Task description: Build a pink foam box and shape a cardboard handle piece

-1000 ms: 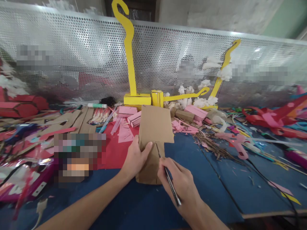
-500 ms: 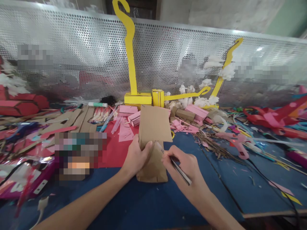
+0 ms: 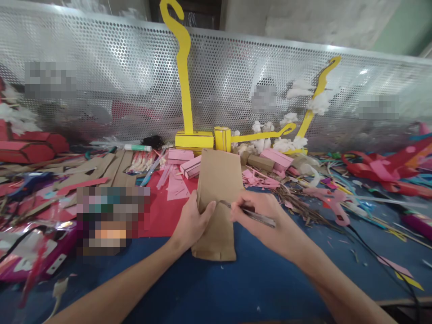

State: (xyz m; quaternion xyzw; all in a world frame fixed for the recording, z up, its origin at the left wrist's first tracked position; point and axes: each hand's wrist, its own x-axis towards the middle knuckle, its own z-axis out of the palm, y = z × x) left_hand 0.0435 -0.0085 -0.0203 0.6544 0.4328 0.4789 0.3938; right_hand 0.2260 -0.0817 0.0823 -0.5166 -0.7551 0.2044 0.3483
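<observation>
My left hand [image 3: 192, 220] is clasped round the left edge of a piece of brown cardboard [image 3: 220, 175], thumb flat on its face and the other fingers mostly out of sight behind it. The cardboard is straight in front of me, its long side running away from me over the blue worktop [image 3: 270, 283]; I can't tell whether its whole underside rests there. My right hand [image 3: 256, 213] pinches a slim silver tool [image 3: 265, 218], which looks like a craft knife, its back end slanting down to the right. The tip is at the cardboard, just beside my left thumb, though how hard it presses I can't tell. A red sheet [image 3: 160, 220] lies to the left of the cardboard, and pink boxes [image 3: 180, 156] sit near its far end. Beyond them, a yellow box [image 3: 194, 140] carries a tall, hooked yellow strip [image 3: 184, 90] in front of a perforated metal panel [image 3: 236, 63]. Well over to the right, a pink glue gun [image 3: 334, 207] lies among scraps, its black cable trailing towards me.
</observation>
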